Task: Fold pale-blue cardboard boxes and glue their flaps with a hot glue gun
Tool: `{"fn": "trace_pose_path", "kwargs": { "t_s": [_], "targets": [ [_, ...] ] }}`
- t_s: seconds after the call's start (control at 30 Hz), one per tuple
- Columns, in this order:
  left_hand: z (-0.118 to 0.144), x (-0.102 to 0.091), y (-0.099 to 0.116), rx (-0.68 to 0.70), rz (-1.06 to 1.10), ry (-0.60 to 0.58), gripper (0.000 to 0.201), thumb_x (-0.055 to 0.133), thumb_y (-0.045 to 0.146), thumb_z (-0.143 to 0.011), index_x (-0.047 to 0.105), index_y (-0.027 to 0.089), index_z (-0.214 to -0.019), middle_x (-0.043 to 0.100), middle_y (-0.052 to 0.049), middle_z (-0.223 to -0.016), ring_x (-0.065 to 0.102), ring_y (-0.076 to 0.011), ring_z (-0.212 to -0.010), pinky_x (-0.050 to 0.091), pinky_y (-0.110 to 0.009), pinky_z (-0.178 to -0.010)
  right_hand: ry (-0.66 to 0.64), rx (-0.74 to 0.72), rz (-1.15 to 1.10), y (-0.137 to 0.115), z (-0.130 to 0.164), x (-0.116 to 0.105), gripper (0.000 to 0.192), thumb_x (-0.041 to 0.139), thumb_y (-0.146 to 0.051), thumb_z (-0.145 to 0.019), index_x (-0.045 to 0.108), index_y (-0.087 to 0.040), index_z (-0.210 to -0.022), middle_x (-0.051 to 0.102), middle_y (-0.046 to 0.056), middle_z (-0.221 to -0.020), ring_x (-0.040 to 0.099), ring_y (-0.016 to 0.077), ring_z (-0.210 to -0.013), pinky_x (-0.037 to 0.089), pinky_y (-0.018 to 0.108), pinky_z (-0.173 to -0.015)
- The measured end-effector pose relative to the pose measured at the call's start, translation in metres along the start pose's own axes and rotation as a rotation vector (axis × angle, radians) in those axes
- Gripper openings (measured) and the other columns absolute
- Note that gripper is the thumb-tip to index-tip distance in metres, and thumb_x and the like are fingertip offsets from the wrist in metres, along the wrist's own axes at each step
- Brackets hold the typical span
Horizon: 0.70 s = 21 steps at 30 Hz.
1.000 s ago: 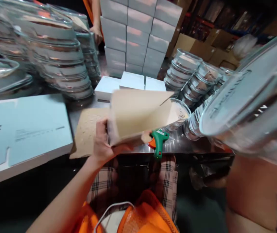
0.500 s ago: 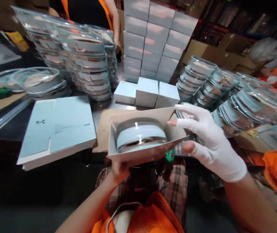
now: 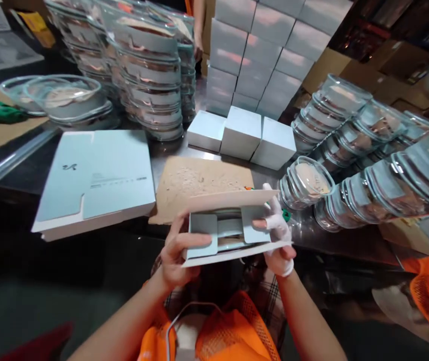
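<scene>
A white cardboard box point(image 3: 233, 253) is held level above my lap, its two long flaps standing out at top and bottom. Round its left end wraps my bare left hand point(image 3: 179, 250), fingers lying over the folded-in left end flap point(image 3: 201, 235). My right hand point(image 3: 280, 233), in a white glove with some fingertips bare, grips the other end and presses the right end flap point(image 3: 254, 225) inward. Between both flaps part of a glass container point(image 3: 230, 228) with a pale band shows inside; the rest of it is hidden.
A brown cardboard sheet point(image 3: 203, 178) lies on the metal table beyond the box. To the left is a stack of flat white cartons point(image 3: 101, 175). Stacked glass containers point(image 3: 154, 90) rise behind; more glass containers point(image 3: 306, 183) stand at right. Closed white boxes point(image 3: 240, 133) sit before a tall box stack point(image 3: 267, 55).
My left hand has come up round the box's left end. Both end flaps are now folded over the glass container, and my right hand has closed onto the right end.
</scene>
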<state>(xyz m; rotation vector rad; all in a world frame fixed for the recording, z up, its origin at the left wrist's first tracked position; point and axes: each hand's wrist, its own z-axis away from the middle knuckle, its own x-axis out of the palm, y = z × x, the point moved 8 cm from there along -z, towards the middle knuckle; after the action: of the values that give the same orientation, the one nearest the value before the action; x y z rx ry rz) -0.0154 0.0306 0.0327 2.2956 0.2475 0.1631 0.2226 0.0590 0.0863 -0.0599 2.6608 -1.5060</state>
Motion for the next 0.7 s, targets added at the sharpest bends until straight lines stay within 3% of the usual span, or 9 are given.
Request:
{"fn": "trace_pose_path", "kwargs": {
  "t_s": [0.07, 0.1, 0.17, 0.2, 0.3, 0.4, 0.53, 0.63, 0.7],
  "targets": [
    [-0.005, 0.001, 0.015, 0.088, 0.060, 0.031, 0.038, 0.075, 0.062, -0.093, 0.074, 0.030, -0.114, 0.075, -0.007, -0.116, 0.073, -0.0290, -0.115, 0.062, -0.042, -0.093, 0.214, 0.063, -0.005, -0.006, -0.003, 0.003, 0.034, 0.074, -0.061, -0.094, 0.071, -0.028, -0.102, 0.068, 0.007, -0.142, 0.066, 0.0298, -0.135, 0.053, 0.049, -0.115],
    [-0.008, 0.001, 0.019, 0.092, 0.105, 0.055, 0.044, 0.077, 0.057, -0.094, 0.066, 0.036, -0.131, 0.074, -0.006, -0.122, 0.074, -0.0248, -0.110, 0.062, -0.037, -0.089, 0.316, 0.097, 0.006, -0.010, -0.003, 0.004, 0.024, 0.077, -0.043, -0.093, 0.066, -0.029, -0.109, 0.070, 0.005, -0.139, 0.069, 0.0250, -0.129, 0.056, 0.043, -0.110],
    [-0.013, -0.001, 0.022, 0.095, 0.144, 0.085, 0.062, 0.080, 0.054, -0.094, 0.050, 0.047, -0.149, 0.073, -0.002, -0.123, 0.074, -0.0195, -0.103, 0.060, -0.032, -0.084, 0.442, 0.138, 0.019, -0.020, -0.004, 0.010, 0.041, 0.074, -0.017, -0.086, 0.056, -0.032, -0.119, 0.070, 0.003, -0.141, 0.073, 0.0179, -0.116, 0.059, 0.034, -0.098],
    [-0.016, 0.000, 0.024, 0.117, 0.113, 0.062, 0.060, 0.079, 0.054, -0.095, 0.052, 0.047, -0.148, 0.073, -0.001, -0.120, 0.073, -0.0196, -0.103, 0.060, -0.032, -0.085, 0.456, 0.139, 0.028, -0.026, -0.005, 0.013, 0.046, 0.071, -0.012, -0.084, 0.053, -0.032, -0.121, 0.069, 0.004, -0.143, 0.073, 0.0164, -0.112, 0.060, 0.032, -0.095],
    [-0.025, 0.000, 0.032, 0.225, -0.053, -0.067, 0.038, 0.073, 0.061, -0.096, 0.079, 0.030, -0.117, 0.072, -0.007, -0.116, 0.071, -0.0241, -0.106, 0.058, -0.036, -0.089, 0.407, 0.129, 0.105, -0.036, -0.004, 0.008, 0.048, 0.072, -0.017, -0.085, 0.054, -0.031, -0.127, 0.067, 0.007, -0.145, 0.072, 0.0179, -0.116, 0.059, 0.033, -0.097],
    [-0.034, -0.005, 0.034, 0.277, -0.063, -0.137, 0.051, 0.069, 0.070, -0.093, 0.084, 0.024, -0.108, 0.071, -0.009, -0.113, 0.069, -0.0236, -0.099, 0.057, -0.035, -0.084, 0.330, 0.222, 0.287, -0.026, 0.012, -0.028, 0.038, 0.069, -0.041, -0.095, 0.062, -0.028, -0.131, 0.071, 0.010, -0.140, 0.072, 0.0246, -0.119, 0.058, 0.042, -0.103],
    [-0.035, 0.000, 0.033, 0.366, -0.098, -0.190, 0.059, 0.074, 0.077, -0.086, 0.081, 0.027, -0.118, 0.072, -0.006, -0.093, 0.066, -0.0251, -0.095, 0.056, -0.039, -0.088, 0.335, 0.613, 0.963, -0.001, 0.044, -0.091, 0.051, 0.049, -0.065, -0.099, 0.075, -0.021, -0.107, 0.079, 0.014, -0.110, 0.074, 0.0318, -0.105, 0.056, 0.045, -0.095],
    [-0.032, 0.003, 0.033, 0.398, -0.095, -0.165, 0.039, 0.084, 0.055, -0.089, 0.076, 0.032, -0.120, 0.070, -0.001, -0.082, 0.065, -0.0241, -0.092, 0.055, -0.039, -0.086, 0.174, 0.942, 1.176, 0.028, 0.056, -0.095, 0.051, 0.067, -0.063, -0.088, 0.075, -0.022, -0.118, 0.079, 0.015, -0.114, 0.076, 0.0339, -0.102, 0.055, 0.040, -0.084],
    [-0.029, -0.001, 0.037, 0.403, -0.070, -0.123, 0.032, 0.083, 0.047, -0.090, 0.076, 0.031, -0.117, 0.071, -0.001, -0.088, 0.064, -0.0237, -0.093, 0.054, -0.037, -0.083, 0.153, 1.001, 1.121, 0.044, 0.054, -0.089, 0.050, 0.080, -0.051, -0.078, 0.075, -0.021, -0.117, 0.080, 0.016, -0.112, 0.077, 0.0338, -0.100, 0.055, 0.038, -0.081]
  ]
}}
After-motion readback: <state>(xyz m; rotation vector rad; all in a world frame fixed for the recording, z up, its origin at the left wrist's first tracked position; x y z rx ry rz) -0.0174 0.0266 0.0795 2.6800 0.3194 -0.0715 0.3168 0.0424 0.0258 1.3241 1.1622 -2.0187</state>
